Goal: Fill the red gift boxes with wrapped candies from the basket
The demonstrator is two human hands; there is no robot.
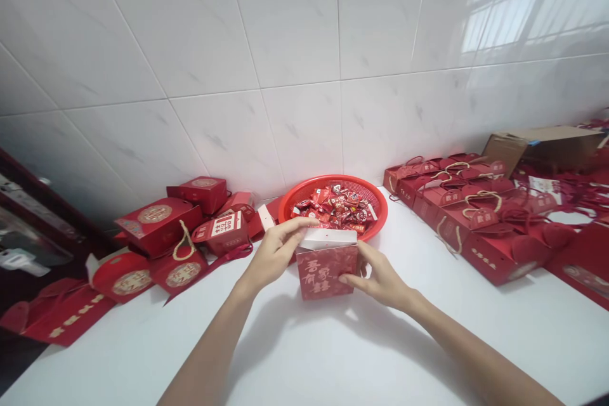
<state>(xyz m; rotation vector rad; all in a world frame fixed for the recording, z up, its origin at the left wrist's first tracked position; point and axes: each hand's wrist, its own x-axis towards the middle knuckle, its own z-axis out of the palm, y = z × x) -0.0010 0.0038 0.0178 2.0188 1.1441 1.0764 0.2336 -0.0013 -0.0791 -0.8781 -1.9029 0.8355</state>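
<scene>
A red gift box with pale gold characters is held up over the white table, its white inner flap showing at the top. My right hand grips the box's right side, with the thumb across the front face. At the upper left corner is my left hand, its fingers bent along the top edge by the flap; its fingertips are partly hidden. Just behind the box stands a red plastic basket with many small wrapped candies in it.
Several red gift boxes are piled on the left of the white table. Rows of red boxes with rope handles stand on the right. Behind them is a brown cardboard carton. A tiled wall closes the back.
</scene>
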